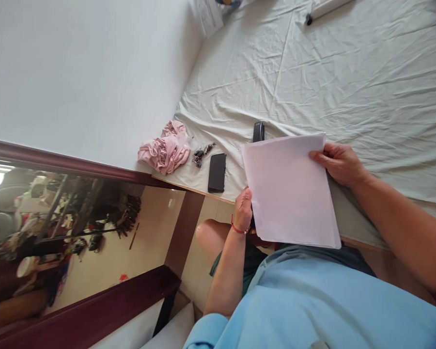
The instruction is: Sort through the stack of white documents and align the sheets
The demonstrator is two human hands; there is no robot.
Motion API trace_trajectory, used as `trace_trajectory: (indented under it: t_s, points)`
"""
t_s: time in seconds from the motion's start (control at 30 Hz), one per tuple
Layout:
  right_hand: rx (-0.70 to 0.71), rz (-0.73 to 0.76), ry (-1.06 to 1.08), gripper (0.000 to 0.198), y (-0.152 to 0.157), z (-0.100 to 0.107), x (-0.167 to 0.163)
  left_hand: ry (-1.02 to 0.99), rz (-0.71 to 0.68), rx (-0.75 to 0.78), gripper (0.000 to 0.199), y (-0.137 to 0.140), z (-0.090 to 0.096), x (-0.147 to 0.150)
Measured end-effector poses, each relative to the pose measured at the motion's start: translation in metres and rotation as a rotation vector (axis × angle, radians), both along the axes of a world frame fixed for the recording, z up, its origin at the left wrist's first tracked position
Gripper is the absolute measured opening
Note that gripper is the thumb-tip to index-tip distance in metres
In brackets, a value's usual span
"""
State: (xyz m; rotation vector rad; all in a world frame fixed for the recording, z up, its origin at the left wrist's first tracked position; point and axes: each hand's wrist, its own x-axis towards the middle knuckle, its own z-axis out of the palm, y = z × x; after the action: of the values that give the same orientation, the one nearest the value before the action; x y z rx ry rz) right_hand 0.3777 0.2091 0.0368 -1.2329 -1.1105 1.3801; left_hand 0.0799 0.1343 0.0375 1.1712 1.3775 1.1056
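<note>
A small stack of white paper sheets (290,189) is held up over the table's near edge and my lap. My left hand (243,209), with a red string on the wrist, grips the stack's left side, its fingers hidden behind the sheets. At the upper right corner my right hand (337,161) pinches the sheets, thumb on top. Just beyond the paper's top edge lies a black stapler-like object (258,131), partly covered by the sheets. Left of the paper a black smartphone (217,173) rests flat on the cloth.
A wrinkled pale cloth (312,72) covers the table. Keys (202,154) and a crumpled pink cloth (167,150) lie at its left corner, against the white wall (87,77). At the far side is a white bar-like object (327,9). A dark-red wooden frame (94,310) stands lower left.
</note>
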Motion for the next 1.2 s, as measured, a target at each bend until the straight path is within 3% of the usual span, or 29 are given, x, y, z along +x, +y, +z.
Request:
trace_trajectory:
  t_s: [0.07, 0.17, 0.3, 0.43, 0.57, 0.73, 0.93, 1.1, 1.2]
  points:
    - [0.014, -0.001, -0.042, 0.046, 0.0, 0.0, -0.001, 0.043, -0.01, -0.001, 0.05, 0.0, 0.0, -0.001]
    - [0.062, 0.002, -0.114, 0.041, 0.001, -0.006, 0.0, 0.091, 0.104, -0.007, 0.053, 0.006, -0.002, -0.003]
    - [0.121, 0.075, -0.172, 0.04, 0.002, -0.013, 0.004, -0.09, 0.267, -0.015, 0.054, 0.013, -0.009, 0.001]
    - [0.072, 0.115, -0.298, 0.04, 0.001, -0.012, 0.006, -0.151, 0.267, 0.02, 0.049, 0.014, -0.02, 0.003]
    - [-0.041, 0.042, -0.17, 0.039, -0.002, -0.008, 0.005, -0.091, 0.295, 0.008, 0.047, 0.013, -0.031, -0.007]
    - [-0.033, -0.06, -0.172, 0.031, -0.002, -0.003, 0.003, 0.034, 0.31, 0.052, 0.051, 0.014, -0.031, -0.015]
    - [-0.171, -0.254, 0.183, 0.038, 0.002, 0.003, 0.003, 0.056, 0.286, 0.015, 0.076, 0.013, -0.023, -0.01]
    - [-0.168, -0.243, 0.171, 0.044, 0.003, 0.002, 0.003, 0.196, 0.284, 0.071, 0.041, 0.014, -0.02, -0.007]
    - [-0.142, -0.155, 0.08, 0.04, 0.002, -0.002, 0.005, 0.162, 0.265, 0.055, 0.037, 0.014, -0.022, -0.009]
